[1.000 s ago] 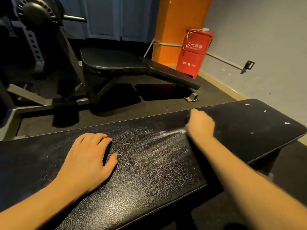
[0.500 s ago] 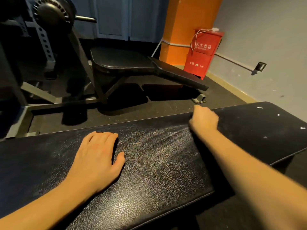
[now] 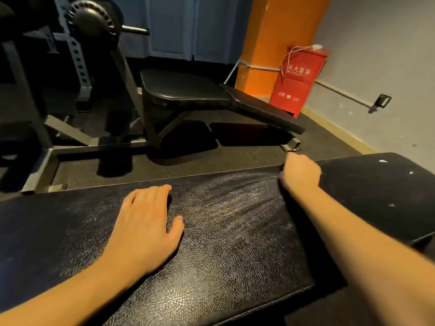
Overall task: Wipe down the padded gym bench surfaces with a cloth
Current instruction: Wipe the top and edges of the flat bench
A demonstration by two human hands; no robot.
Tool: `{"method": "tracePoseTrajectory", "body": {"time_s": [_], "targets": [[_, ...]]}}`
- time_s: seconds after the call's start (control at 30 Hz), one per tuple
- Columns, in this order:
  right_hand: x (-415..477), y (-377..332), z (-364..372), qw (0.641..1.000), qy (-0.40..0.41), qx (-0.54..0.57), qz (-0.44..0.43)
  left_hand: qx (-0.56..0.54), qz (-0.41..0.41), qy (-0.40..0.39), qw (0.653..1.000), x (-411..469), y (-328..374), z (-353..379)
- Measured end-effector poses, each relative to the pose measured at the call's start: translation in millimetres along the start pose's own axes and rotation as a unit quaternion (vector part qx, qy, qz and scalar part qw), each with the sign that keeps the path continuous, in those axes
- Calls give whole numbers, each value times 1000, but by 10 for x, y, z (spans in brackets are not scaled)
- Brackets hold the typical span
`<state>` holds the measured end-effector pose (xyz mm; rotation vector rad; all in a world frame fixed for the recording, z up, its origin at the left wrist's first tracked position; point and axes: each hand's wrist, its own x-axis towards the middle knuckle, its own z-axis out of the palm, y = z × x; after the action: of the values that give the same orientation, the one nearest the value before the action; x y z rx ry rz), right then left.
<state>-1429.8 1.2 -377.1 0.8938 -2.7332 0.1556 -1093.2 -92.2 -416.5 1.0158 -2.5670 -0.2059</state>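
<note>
Head view: left grip [image 3: 143, 229] flat on bench [image 3: 235, 255]; right grip [image 3: 301, 172] curled, contents hidden.

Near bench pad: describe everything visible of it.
The near bench pad is long, black and flat across the foreground, covered in grained, cracked leather-like vinyl. A pale streaked patch marks its middle; white flecks dot its right end. The left hand rests flat on it; the right hand, fingers curled, sits at its far edge. No cloth can be made out.
</note>
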Motion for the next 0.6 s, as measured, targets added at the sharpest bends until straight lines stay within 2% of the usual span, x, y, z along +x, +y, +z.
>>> {"method": "tracePoseTrajectory", "body": {"time_s": [0.07,0.13,0.2,0.27,0.3,0.33,0.4,0.47,0.53,0.6], "targets": [[-202,-587,13,998,2,42,-38,-2,-3,0,1000,-8,16,-10],[-607,-1279,-66,980,-40,131,-146,-3,-13,0,1000,-17,14,-43],[-1114,-1660,-257,931,-108,195,-288,-31,-35,16,999,-27,15,-92],[-1326,-1513,-319,891,-118,227,-375,-48,-45,33,997,-51,10,-120],[-1296,-1274,-328,897,-115,220,-365,-46,-41,34,998,-63,8,-116],[-1199,-974,-315,921,-105,193,-323,-44,-40,32,998,-63,5,-112],[-835,-282,-250,972,-70,115,-192,-34,-46,21,998,-46,1,-99],[-423,361,-207,997,-30,49,-41,-16,-37,7,999,-26,27,-101],[-310,489,-165,999,-3,15,39,-8,-26,5,1000,-23,29,-90],[-466,70,-141,999,19,19,27,-6,-19,11,1000,-25,37,-90]]}}
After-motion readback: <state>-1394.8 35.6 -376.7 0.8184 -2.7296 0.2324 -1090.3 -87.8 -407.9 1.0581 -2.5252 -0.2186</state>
